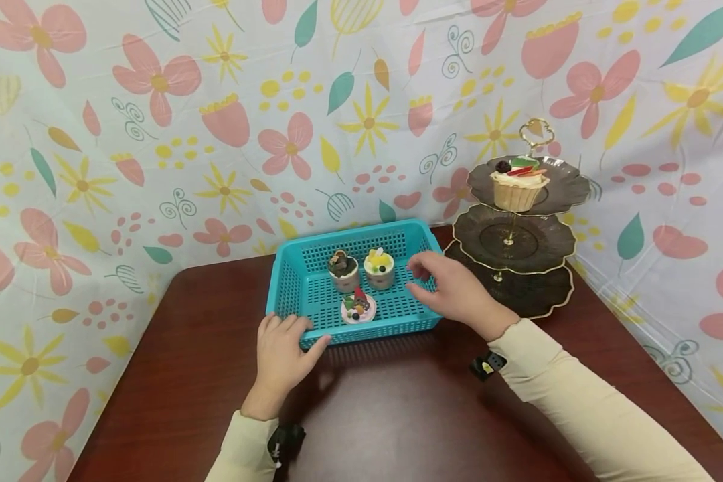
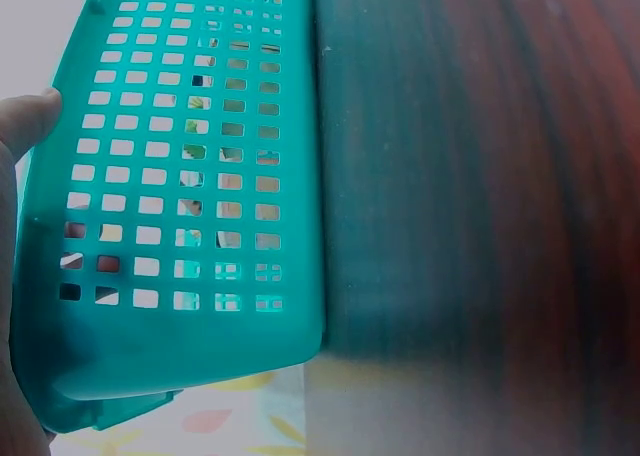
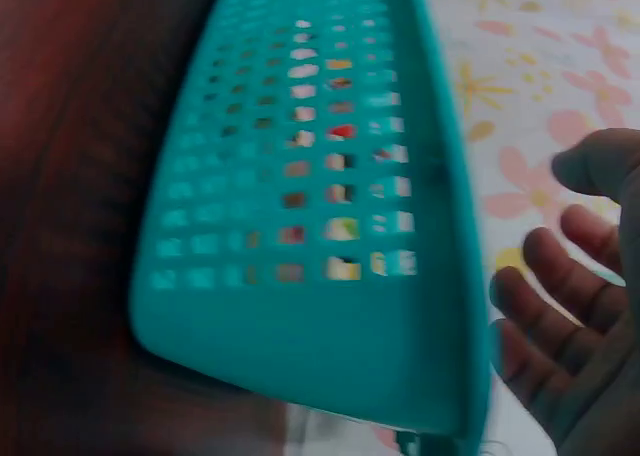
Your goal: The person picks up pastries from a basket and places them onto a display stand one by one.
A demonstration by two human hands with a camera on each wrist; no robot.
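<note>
Sleeves (image 1: 590, 398); glossy brown table (image 1: 211, 328) bearing basket (image 1: 376, 330); floral backdrop (image 1: 367, 60).

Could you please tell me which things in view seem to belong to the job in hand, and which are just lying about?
Probably the job: blue basket; three desserts inside; tiered stand; cupcake on its top tier; left hand; right hand.

Probably just surroundings: brown table; floral cloth; black wristbands.

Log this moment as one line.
left hand: holds basket at near-left corner | right hand: holds nothing, by basket's right end | basket: three desserts inside | tiered stand: cupcake on top tier
</note>
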